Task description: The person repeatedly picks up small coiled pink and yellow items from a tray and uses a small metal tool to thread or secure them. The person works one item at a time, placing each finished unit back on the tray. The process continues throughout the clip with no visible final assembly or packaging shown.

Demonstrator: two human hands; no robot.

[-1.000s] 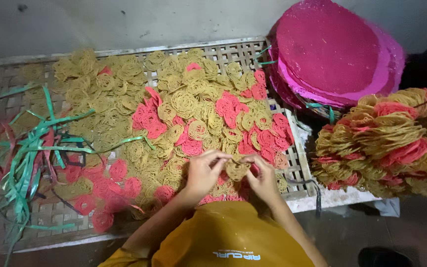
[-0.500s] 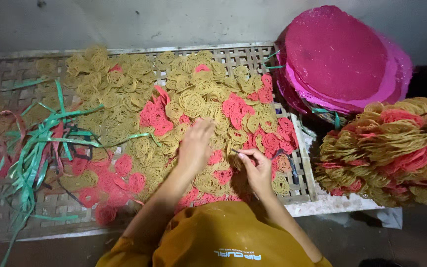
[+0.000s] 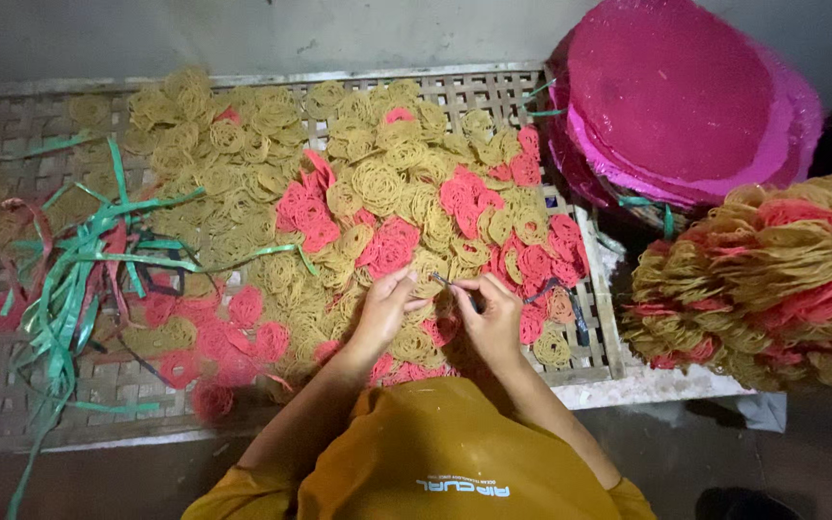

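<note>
Round coiled crackers, yellow point(image 3: 377, 183) and red point(image 3: 389, 246), lie spread over a woven slatted rack point(image 3: 12, 385). My left hand point(image 3: 387, 306) rests on the pile near the front edge, its fingers curled on a yellow coil point(image 3: 414, 289). My right hand point(image 3: 493, 316) is just beside it and pinches a thin dark strip point(image 3: 447, 284), which points up-left toward my left fingertips. The two hands are almost touching. My yellow sleeves and shirt hide the rack's front edge below them.
Loose green plastic strips point(image 3: 79, 260) lie tangled on the rack's left part. A stack of round pink discs point(image 3: 676, 96) stands at the back right. A tied bundle of yellow and red crackers point(image 3: 772, 279) sits to the right, off the rack. A grey wall runs behind.
Half a second ago my left hand was stretched out into the pile; it has come back beside my right hand. My right hand stayed near the front, holding the strip.
</note>
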